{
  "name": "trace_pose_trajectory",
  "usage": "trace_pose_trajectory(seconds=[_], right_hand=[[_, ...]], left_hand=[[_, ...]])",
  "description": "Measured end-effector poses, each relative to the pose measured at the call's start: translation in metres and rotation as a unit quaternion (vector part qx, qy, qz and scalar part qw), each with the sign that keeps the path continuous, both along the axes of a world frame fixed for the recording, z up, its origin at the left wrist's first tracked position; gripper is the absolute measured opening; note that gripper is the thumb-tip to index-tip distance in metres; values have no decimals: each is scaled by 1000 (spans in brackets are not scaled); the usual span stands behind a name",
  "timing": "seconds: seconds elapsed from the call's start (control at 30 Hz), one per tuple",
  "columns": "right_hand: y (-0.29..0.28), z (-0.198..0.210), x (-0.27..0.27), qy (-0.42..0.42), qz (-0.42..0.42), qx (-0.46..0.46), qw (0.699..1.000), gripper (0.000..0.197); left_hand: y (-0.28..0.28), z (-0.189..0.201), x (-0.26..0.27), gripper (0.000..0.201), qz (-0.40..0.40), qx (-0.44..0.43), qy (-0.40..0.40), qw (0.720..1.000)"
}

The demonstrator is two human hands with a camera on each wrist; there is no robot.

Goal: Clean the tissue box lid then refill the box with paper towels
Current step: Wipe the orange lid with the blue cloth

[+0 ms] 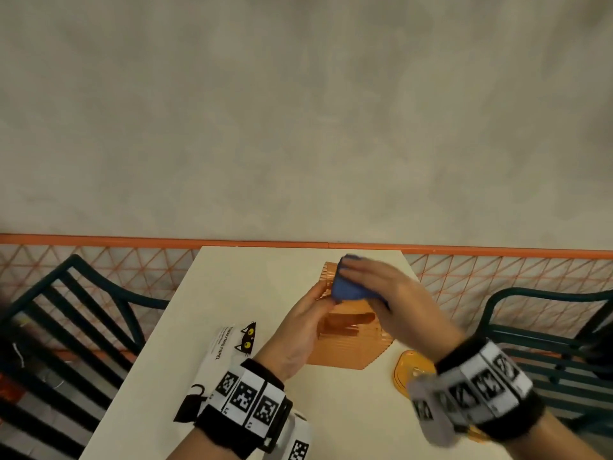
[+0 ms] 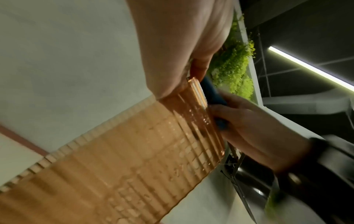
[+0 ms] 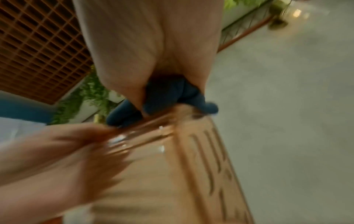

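The tissue box lid (image 1: 348, 346), orange see-through ribbed plastic, is held tilted above the cream table (image 1: 258, 277). My left hand (image 1: 318, 310) grips its left edge, thumb on top, fingers showing through from beneath. My right hand (image 1: 371, 280) holds a bunched blue cloth (image 1: 348, 287) and presses it on the lid's far upper edge. The left wrist view shows the lid (image 2: 134, 159) with droplets on it, and the cloth (image 2: 212, 94) at its rim. In the blurred right wrist view the cloth (image 3: 168, 94) sits in my grip above the lid (image 3: 191, 166).
A white paper towel pack (image 1: 225, 343) with black cat prints lies at the table's left. An orange plastic piece (image 1: 411, 366) lies at the right, partly under my right wrist. Dark slatted chairs (image 1: 66, 310) (image 1: 547, 327) flank the table; a wall runs behind.
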State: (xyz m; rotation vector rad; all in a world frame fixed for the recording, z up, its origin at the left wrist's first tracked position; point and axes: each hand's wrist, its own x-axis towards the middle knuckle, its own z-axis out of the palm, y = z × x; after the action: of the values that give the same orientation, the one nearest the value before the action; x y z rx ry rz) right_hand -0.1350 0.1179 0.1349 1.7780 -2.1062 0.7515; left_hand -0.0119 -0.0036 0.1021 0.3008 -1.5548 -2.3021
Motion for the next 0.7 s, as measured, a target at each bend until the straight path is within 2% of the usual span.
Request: trace_pose_trajectory(seconds=[0.13,0.23,0.27,0.33,0.4,0.43,0.5,0.53,0.57,0.7], right_hand=[[17,-30,22,62,50,26,996,44],[15,-25,25,122,73,34,989,47],[14,-24,30,142,81,39,986,51],[14,-20,37,165,84,52,981,54],[10,-7,27,115,65,39,990,50],[7,2,18,41,40,36,998,49],[2,16,-3,-107,2,43,993,45],[3,16,-6,-129,4,54,990,44],[6,11,-2,-119,9,66,991,44],[24,-25,37,13,53,60,997,48]], left_hand=[[1,-9,7,37,2,105,2,994],[-9,-1,-2,57,-19,185,-47,981],[-14,2,-5,62,-16,185,-72,980],[-21,3,-9,53,-8,153,-94,984],[-17,2,-7,39,-10,114,-100,988],[-12,1,-6,38,-11,87,-110,990],[-1,-4,-6,39,-13,43,-124,991],[2,-8,-6,38,-8,36,-122,992],[4,-11,-5,36,1,37,-109,993],[-3,-16,0,34,9,78,-65,995]])
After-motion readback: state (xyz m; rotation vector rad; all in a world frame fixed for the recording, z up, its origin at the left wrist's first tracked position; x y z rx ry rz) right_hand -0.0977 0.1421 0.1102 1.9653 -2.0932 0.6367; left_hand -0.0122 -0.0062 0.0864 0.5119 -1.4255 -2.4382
